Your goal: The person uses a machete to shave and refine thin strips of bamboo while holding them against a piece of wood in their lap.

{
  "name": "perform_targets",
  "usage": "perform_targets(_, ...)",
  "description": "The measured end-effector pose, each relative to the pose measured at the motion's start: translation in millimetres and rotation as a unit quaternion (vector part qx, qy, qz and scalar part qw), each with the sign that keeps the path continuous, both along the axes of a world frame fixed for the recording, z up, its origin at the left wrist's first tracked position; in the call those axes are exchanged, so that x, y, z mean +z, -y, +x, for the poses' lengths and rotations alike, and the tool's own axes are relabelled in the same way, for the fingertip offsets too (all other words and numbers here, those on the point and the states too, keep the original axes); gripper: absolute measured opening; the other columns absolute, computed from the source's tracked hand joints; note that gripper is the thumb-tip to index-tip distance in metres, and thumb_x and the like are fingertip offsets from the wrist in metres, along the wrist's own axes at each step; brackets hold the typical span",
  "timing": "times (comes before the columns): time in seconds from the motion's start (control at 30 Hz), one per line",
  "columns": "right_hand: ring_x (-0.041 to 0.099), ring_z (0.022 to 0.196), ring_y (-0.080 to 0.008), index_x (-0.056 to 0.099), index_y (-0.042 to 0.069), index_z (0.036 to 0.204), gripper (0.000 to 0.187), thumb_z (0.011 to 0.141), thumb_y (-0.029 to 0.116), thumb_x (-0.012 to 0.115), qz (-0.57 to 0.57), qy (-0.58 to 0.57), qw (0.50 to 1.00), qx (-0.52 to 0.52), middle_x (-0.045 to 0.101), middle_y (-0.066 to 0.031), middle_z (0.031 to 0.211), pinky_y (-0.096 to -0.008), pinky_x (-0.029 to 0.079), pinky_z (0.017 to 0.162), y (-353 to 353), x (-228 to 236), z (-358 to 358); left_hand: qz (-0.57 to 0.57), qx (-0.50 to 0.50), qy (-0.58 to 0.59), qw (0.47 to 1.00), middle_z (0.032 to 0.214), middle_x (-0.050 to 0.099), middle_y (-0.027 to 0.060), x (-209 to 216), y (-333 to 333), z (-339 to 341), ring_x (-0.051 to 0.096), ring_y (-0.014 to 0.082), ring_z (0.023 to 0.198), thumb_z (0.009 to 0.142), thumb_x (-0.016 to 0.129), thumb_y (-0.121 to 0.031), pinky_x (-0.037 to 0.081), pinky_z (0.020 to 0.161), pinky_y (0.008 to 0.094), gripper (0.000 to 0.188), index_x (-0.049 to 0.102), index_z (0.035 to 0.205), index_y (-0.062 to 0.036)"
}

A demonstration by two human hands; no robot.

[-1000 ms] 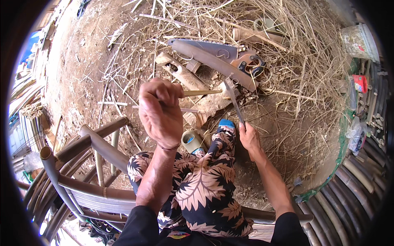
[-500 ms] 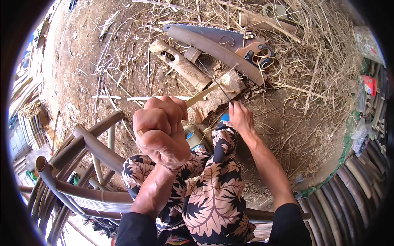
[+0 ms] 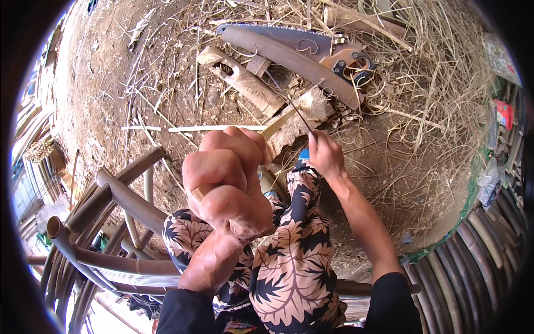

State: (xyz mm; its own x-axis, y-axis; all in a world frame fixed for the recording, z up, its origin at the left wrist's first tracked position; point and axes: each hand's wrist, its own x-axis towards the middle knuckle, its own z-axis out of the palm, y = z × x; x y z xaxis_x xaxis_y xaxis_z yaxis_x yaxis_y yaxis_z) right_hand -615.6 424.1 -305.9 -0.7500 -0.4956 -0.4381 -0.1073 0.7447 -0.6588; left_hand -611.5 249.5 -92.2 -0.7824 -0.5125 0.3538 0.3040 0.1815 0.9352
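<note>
My left hand [image 3: 225,178] is closed in a fist around a thin pale bamboo strip [image 3: 278,123], raised close to the camera. The strip runs out from the fist toward the upper right and meets a long, narrow dark knife blade [image 3: 300,114]. My right hand [image 3: 327,157] is wrapped around the near end of that knife, whose handle is hidden by the fingers. The blade slants up and left across a rough wooden block [image 3: 311,108] on the ground. Whether the strip is pressed against the block cannot be seen.
Beyond the block lie a grooved piece of wood [image 3: 245,83], a handsaw [image 3: 289,39] and a long brown piece [image 3: 295,64] beside it. Shavings [image 3: 428,89] litter the ground. A bamboo chair frame [image 3: 128,195] stands at left, bamboo poles [image 3: 461,250] at right.
My left fist has moved a little right, with the strip in its grip, and less of the strip shows. My right hand and the knife have barely moved.
</note>
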Motion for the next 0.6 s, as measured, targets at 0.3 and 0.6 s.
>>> perform_targets(0.3,0.065,0.064,-0.0347,0.06,-0.001,0.093,0.035,0.1,0.03,0.044,-0.157,-0.204,0.966,-0.034,0.062,-0.0177,0.076,-0.0409,0.051,0.053,6.8,25.3,8.0,0.023,0.019,0.08,0.996,0.067,0.033,0.0004,7.9,0.0,0.8,0.033,0.0128,0.056,0.096,0.039,-0.058,0.04,0.055,0.0327,0.054,0.032,0.071,-0.0104)
perform_targets(0.6,0.06,0.07,-0.0439,0.063,0.002,0.084,0.034,0.095,0.031,0.051,0.002,-0.118,0.991,-0.06,0.062,-0.024,0.074,-0.0499,0.047,0.06,-35.7,2.6,9.9,-0.175,0.058,0.236,0.954,0.091,0.053,0.0092,41.4,25.4,42.8,0.047,0.0169,0.09,0.103,0.042,-0.028,0.041,0.082,0.0305,0.035,0.064,0.103,0.0)
